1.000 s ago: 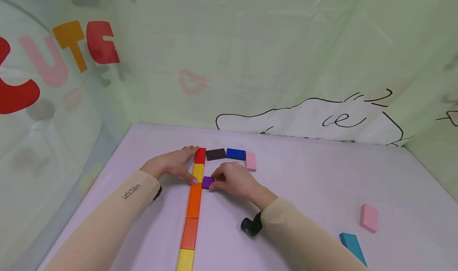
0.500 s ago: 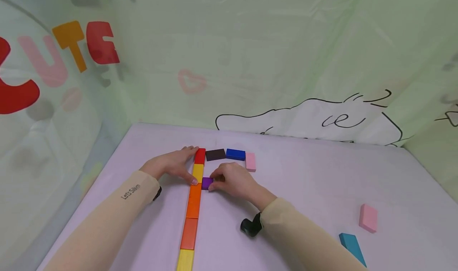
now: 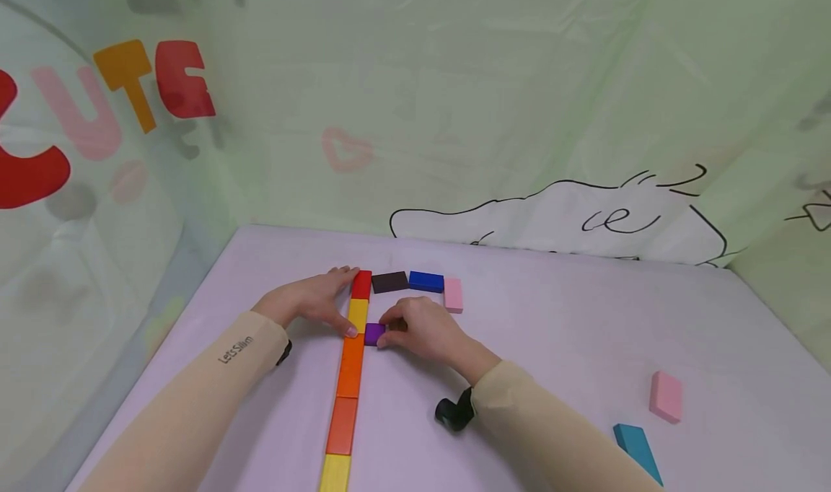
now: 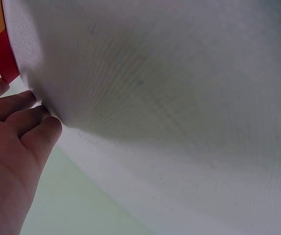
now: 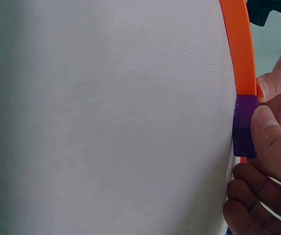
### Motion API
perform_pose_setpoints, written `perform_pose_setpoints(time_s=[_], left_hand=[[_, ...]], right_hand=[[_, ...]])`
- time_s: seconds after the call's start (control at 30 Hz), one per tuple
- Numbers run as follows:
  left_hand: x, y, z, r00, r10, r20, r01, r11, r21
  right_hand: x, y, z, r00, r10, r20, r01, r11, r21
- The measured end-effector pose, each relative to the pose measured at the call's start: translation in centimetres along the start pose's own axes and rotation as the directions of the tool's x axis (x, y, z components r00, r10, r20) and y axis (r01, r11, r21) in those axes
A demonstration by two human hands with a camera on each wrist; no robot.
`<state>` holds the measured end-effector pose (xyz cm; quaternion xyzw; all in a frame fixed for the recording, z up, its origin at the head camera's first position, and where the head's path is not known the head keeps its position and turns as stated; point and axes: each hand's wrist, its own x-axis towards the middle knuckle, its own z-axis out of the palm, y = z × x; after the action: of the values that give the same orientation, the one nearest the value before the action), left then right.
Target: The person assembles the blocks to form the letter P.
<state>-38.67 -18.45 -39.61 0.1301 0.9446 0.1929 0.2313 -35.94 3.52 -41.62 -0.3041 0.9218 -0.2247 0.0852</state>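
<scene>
My right hand (image 3: 425, 327) pinches a small purple block (image 3: 374, 334) between thumb and fingers. That block lies against the right side of a straight row, where the yellow block (image 3: 358, 316) meets the orange block (image 3: 351, 366). In the right wrist view the thumb presses on the purple block (image 5: 245, 125). My left hand (image 3: 314, 299) rests along the row's left side, fairly straight-fingered. Its thumb touches near the yellow-orange joint and a fingertip reaches the red block (image 3: 361, 285) at the far end. The left wrist view has a fingertip at the red block (image 4: 4, 58).
From the red block, a dark brown block (image 3: 389, 283), a blue block (image 3: 425, 281) and a pink block (image 3: 453, 295) continue rightward. Toward me the row carries on with a red-orange block (image 3: 341, 425) and a light yellow one. Another pink block (image 3: 666, 397) and a teal block (image 3: 638, 450) lie right.
Both hands keep their places, and the purple block stays pinched beside the row. The view has shifted very slightly.
</scene>
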Motion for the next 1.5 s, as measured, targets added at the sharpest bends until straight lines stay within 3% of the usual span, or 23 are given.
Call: perform_pose_setpoints(time_s=[0.5, 0.7, 0.93, 1.07, 1.2, 1.4, 1.5], left_hand=[[-0.1, -0.1, 0.1, 1.000, -0.010, 0.002, 0.010, 1.000, -0.004], [-0.2, 0.0, 0.2, 1.000, -0.022, 0.004, 0.022, 1.000, -0.003], [-0.2, 0.1, 0.2, 1.000, -0.002, 0.012, 0.002, 1.000, 0.000], [-0.2, 0.0, 0.2, 1.000, 0.015, 0.012, -0.015, 1.000, 0.006], [-0.3, -0.2, 0.3, 1.000, 0.018, 0.006, -0.018, 1.000, 0.007], [-0.2, -0.2, 0.3, 1.000, 0.005, 0.009, -0.005, 1.000, 0.017], [-0.3, 0.0, 0.3, 1.000, 0.019, 0.010, -0.019, 1.000, 0.018]], right_hand=[[-0.4, 0.5, -0.6, 0.998, 0.023, 0.051, -0.027, 0.997, 0.078], [-2.5, 1.7, -2.4, 0.998, 0.024, 0.060, -0.030, 0.993, 0.110], [-8.0, 5.8, -6.0, 0.999, 0.030, -0.010, -0.029, 0.996, 0.080], [-11.9, 8.8, -8.2, 0.994, 0.095, -0.061, -0.093, 0.995, 0.042], [-16.0, 11.8, -10.0, 0.974, 0.195, -0.117, -0.197, 0.980, -0.004], [-21.8, 15.3, -10.6, 0.929, 0.350, -0.123, -0.357, 0.933, -0.046], [-24.5, 16.4, -9.7, 0.932, 0.351, -0.092, -0.355, 0.935, -0.022]])
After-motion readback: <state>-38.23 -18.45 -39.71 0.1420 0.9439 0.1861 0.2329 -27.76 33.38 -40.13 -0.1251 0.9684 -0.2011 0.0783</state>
